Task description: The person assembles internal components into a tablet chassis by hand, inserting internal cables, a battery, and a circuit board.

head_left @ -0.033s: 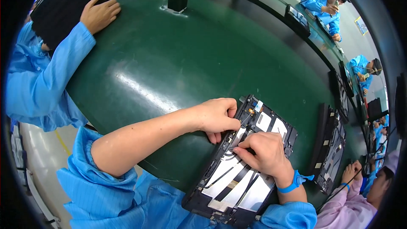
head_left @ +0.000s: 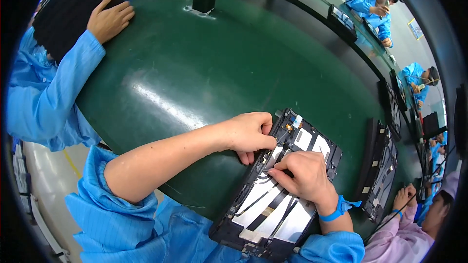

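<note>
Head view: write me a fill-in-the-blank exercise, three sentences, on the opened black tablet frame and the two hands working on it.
1. The opened black tablet frame with silver inner panels lies on a ____ table surface.
2. The right hand, pressing on the frame's inside, has a ____ strap at its wrist.
3. The left hand rests at the frame's far end, its sleeve pushed up toward the ____.

Missing words: green; blue; elbow

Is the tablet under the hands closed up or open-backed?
Open-backed: the tablet lies flat, silver panels and black ribbon strips exposed under both hands.
</note>
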The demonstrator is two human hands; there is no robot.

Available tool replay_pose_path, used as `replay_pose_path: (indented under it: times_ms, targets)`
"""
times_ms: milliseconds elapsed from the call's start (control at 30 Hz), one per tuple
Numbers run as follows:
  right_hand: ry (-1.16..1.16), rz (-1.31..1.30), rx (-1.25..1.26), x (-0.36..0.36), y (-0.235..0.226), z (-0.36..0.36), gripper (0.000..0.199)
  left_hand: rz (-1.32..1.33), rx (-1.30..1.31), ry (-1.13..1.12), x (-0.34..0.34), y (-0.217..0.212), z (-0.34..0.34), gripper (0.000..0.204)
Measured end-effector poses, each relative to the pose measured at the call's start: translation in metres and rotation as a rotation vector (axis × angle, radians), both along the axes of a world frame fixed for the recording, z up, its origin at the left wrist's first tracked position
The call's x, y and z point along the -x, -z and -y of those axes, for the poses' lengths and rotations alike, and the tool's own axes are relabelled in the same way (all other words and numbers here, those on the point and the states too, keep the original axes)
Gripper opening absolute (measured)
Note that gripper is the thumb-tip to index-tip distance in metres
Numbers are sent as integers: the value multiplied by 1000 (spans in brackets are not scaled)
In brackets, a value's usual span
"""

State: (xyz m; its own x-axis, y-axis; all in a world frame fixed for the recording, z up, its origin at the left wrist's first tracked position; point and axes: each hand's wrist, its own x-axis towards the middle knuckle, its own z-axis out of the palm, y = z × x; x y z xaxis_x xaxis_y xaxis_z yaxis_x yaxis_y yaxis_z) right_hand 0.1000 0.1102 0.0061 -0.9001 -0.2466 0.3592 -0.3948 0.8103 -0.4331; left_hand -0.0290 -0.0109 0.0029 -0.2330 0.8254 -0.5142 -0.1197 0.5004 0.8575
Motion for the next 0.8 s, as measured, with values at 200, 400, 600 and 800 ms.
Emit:
replay_pose_path:
  times_ms: [200,400,600,800]
  targets:
    - [1,23,-3,0,-1,1,18,8,4,-4,0,0,1,24]
    - [23,104,-83,2,-16,6,20,10,1,4,2,-3,0,24]
    - [-49,247,-506,23,-51,25,10,-1,10,0,2,0,2,22]
    - [-145,273,-536,35,-53,16,17,-4,-31,-27,-1,0,3,22]
